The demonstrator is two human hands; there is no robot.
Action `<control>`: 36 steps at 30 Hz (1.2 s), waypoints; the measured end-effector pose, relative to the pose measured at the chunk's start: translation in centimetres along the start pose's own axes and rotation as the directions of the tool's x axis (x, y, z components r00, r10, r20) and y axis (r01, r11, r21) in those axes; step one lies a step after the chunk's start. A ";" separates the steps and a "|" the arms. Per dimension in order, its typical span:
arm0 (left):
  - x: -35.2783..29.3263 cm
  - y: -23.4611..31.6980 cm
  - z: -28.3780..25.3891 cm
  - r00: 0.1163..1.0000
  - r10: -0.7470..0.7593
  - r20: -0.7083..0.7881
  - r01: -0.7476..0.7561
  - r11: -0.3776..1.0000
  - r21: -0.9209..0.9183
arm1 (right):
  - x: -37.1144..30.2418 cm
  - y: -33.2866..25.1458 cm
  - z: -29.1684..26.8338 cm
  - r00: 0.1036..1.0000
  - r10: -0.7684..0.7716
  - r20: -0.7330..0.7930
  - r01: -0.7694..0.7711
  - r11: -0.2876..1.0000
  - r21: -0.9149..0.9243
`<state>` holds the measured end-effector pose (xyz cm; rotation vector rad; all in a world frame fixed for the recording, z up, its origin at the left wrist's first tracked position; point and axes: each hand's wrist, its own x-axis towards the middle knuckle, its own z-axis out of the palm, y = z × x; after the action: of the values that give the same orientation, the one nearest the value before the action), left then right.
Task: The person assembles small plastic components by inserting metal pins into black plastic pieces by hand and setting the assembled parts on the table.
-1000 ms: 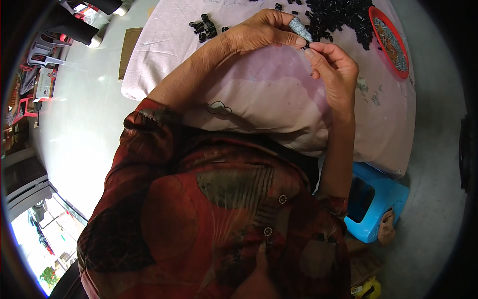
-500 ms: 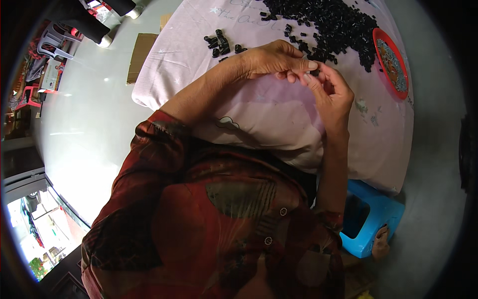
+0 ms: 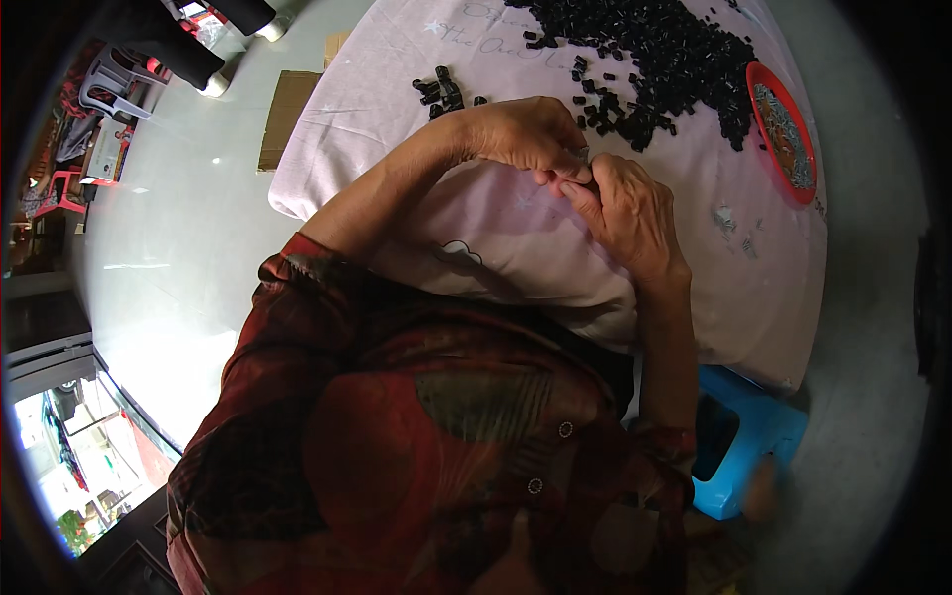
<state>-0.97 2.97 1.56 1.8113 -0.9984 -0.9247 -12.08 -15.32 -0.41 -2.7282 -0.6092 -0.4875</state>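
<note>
Above the pale pink tablecloth (image 3: 535, 248), my two hands meet with their fingertips together. My left hand (image 3: 526, 137) is closed in a pinch, palm down. Against it, my right hand (image 3: 635, 213) is closed too, its thumb and fingers pressed toward the left fingertips. A dark, partly shiny bit shows between them, too small and covered to name. Just beyond lies a wide heap of small black plastic pieces (image 3: 664, 69). A smaller cluster of black pieces (image 3: 446, 91) sits past my left wrist.
At the table's right edge stands a red dish (image 3: 811, 149) holding many small silvery metal parts. A blue plastic stool (image 3: 749, 436) is beside the table at lower right. Flattened cardboard (image 3: 288, 119) lies on the floor at left, with a grey chair (image 3: 109, 84) farther off.
Both hands have shifted a little left and nearer to me, staying together. My right hand has turned so its back now shows more. The dark bit between the fingers is more covered.
</note>
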 end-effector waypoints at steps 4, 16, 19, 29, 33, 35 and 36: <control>-0.1 0.0 -0.4 0.996 -0.056 0.065 0.060 0.997 -0.052 | 0.1 0.1 0.5 0.999 -0.036 0.016 0.036 0.999 0.024; -0.4 -0.9 -0.1 0.998 -0.001 0.063 0.008 0.993 -0.114 | -0.2 0.1 0.8 1.000 -0.006 0.028 0.003 0.995 0.103; -0.7 -0.6 0.0 1.000 -0.015 0.023 0.018 0.991 -0.133 | 0.1 0.0 0.9 0.998 -0.059 -0.034 0.063 0.990 0.130; -2.1 -0.3 -0.2 0.980 -0.114 -0.166 0.094 0.988 -0.120 | 0.5 0.0 -1.1 0.995 0.095 -0.027 -0.091 0.987 0.135; -4.7 -0.5 -3.1 0.857 -0.074 -0.509 0.229 0.941 0.249 | -2.9 4.6 -6.1 0.842 0.515 -0.161 -0.538 0.785 -0.306; -6.1 -1.3 -4.1 0.825 -0.067 -0.561 0.304 0.889 0.342 | -4.4 7.7 -6.3 0.696 0.705 -0.136 -0.649 0.538 -0.537; -6.3 -2.4 -4.3 0.823 0.075 -0.563 0.223 0.869 0.442 | -4.8 8.1 -6.4 0.700 0.700 -0.139 -0.650 0.545 -0.530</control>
<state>0.85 10.70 2.19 2.3739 -0.8097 -0.1141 -14.14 -26.33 1.76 -3.1987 0.7302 -0.3589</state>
